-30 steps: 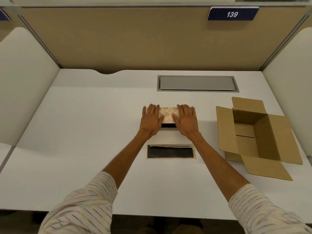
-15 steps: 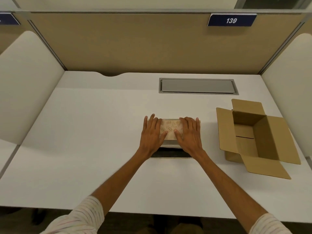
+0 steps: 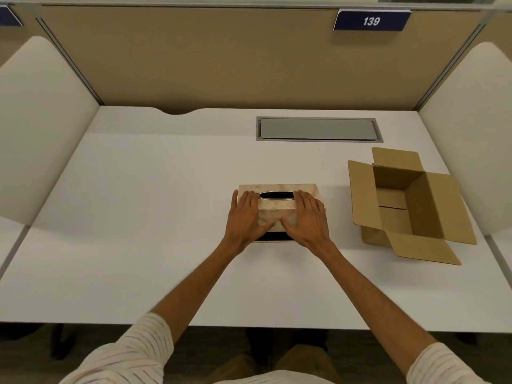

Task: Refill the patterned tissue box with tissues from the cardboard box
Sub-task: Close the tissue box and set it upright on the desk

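Note:
The patterned tissue box (image 3: 277,215) sits at the middle of the white desk (image 3: 138,217), its oval dark slot (image 3: 276,195) facing up. My left hand (image 3: 245,217) grips its left side and my right hand (image 3: 309,217) grips its right side, fingers spread over the top, thumbs on the near face. A dark strip of the box's base (image 3: 273,236) shows under the near edge. No tissues are visible. The open cardboard box (image 3: 432,209) stands to the right, flaps splayed, and its visible interior looks empty.
A grey cable hatch (image 3: 318,129) is set into the desk behind the box. Tan and cream partitions wall the desk at the back and on both sides, with a blue sign 139 (image 3: 371,21). The desk's front edge runs near my sleeves.
Both hands swung the patterned cover towards me and down over the base; the white tissue stack and dark base seen earlier are now covered, and the slot faces up.

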### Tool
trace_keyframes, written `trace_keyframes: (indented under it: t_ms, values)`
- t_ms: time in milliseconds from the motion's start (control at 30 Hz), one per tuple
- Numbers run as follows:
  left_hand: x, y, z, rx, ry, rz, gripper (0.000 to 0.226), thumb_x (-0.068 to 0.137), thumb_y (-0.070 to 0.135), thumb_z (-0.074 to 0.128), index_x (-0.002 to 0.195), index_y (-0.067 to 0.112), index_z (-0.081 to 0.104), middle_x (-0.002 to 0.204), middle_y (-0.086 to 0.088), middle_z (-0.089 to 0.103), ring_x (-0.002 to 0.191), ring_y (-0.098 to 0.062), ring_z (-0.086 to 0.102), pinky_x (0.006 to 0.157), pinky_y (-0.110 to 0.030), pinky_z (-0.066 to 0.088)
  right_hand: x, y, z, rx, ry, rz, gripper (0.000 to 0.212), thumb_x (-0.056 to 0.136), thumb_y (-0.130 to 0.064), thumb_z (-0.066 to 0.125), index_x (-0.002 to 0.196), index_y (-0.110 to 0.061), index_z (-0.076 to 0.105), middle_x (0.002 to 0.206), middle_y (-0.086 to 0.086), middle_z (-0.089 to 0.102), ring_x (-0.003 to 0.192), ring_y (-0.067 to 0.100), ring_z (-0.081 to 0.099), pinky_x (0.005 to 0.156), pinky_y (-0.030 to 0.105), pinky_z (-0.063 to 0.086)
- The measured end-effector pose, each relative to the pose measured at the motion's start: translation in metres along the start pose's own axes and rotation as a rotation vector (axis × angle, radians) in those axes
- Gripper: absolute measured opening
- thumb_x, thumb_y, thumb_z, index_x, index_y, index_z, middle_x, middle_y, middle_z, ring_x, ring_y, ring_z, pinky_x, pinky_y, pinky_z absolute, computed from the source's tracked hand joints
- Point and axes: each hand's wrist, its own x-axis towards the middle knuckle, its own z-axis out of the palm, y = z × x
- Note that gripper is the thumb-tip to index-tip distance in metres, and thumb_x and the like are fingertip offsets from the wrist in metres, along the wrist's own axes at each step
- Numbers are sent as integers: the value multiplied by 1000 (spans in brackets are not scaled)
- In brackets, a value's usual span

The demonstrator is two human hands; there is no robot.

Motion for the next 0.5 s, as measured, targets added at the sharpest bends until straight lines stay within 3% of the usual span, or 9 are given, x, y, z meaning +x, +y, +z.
trace_keyframes:
  t_ms: [133,500]
  values:
    - [-6,1,0,-23,-132,-39,105,80,77,49,151,2,30,157,-16,36,149,-29,31,125,-45,21,-8,1,1,-14,-35,4,83,84,-56,57,146,-4,35,152,15,41,141,29,37,118,45,27]
    - [-24,5,9,46,-199,-10,100,89,74,32,156,3,14,165,-15,17,155,-26,12,127,-46,9,-29,-5,15,-3,-89,51,94,86,-66,48,153,-8,17,163,11,17,151,25,12,124,46,9]
